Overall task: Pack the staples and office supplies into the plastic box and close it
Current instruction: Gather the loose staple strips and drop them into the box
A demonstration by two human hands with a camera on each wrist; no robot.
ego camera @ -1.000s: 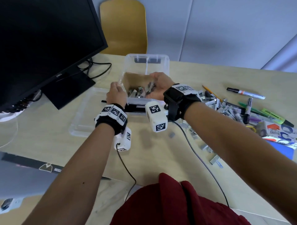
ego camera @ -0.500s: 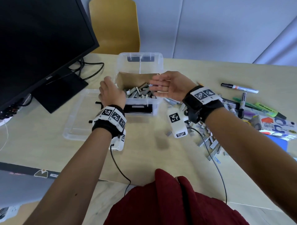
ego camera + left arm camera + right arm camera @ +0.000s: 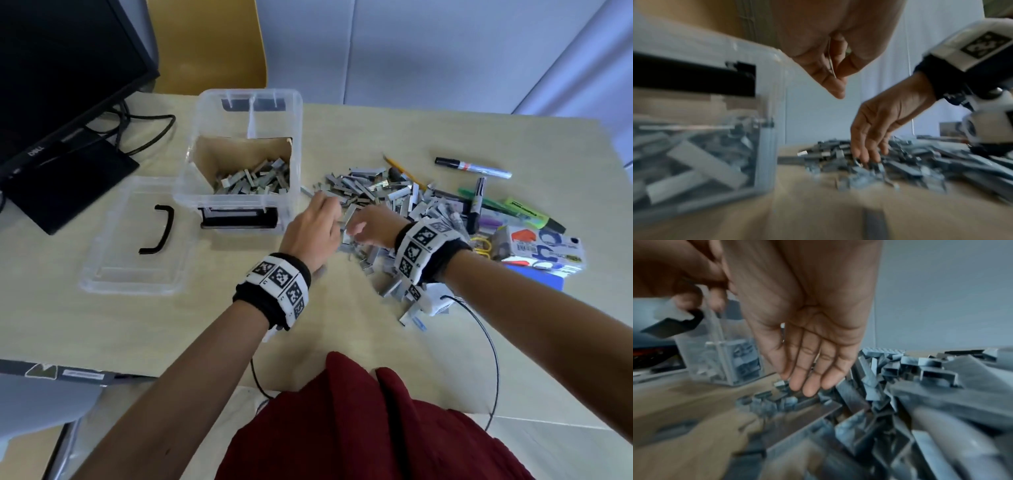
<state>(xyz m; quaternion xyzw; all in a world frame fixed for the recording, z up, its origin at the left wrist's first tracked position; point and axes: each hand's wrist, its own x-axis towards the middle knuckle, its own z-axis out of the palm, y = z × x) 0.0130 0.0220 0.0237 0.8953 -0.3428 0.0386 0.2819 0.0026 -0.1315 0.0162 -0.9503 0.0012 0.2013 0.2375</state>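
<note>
The clear plastic box (image 3: pixel 294 113) stands open at the table's middle back, its front cardboard-lined part holding several staple strips (image 3: pixel 253 180). Its lid (image 3: pixel 137 274) with a black handle lies flat to the left. A big pile of loose staple strips (image 3: pixel 376 192) lies just right of the box. My left hand (image 3: pixel 313 226) hovers at the pile's near left edge, fingers loosely bent and holding nothing. My right hand (image 3: pixel 371 224) reaches into the pile; in the right wrist view its straight fingers (image 3: pixel 812 378) touch the strips.
Markers (image 3: pixel 472 168), a green highlighter (image 3: pixel 527 212), a pencil, yellow-handled scissors and a printed carton (image 3: pixel 544 246) lie beyond the pile at the right. A black monitor (image 3: pixel 61 68) with cables stands at the back left, and a yellow chair (image 3: pixel 212 48) is behind the table.
Both hands have left the box and moved right and nearer, to the staple pile. The right hand, which was over the box's staples, is now empty and on the pile.
</note>
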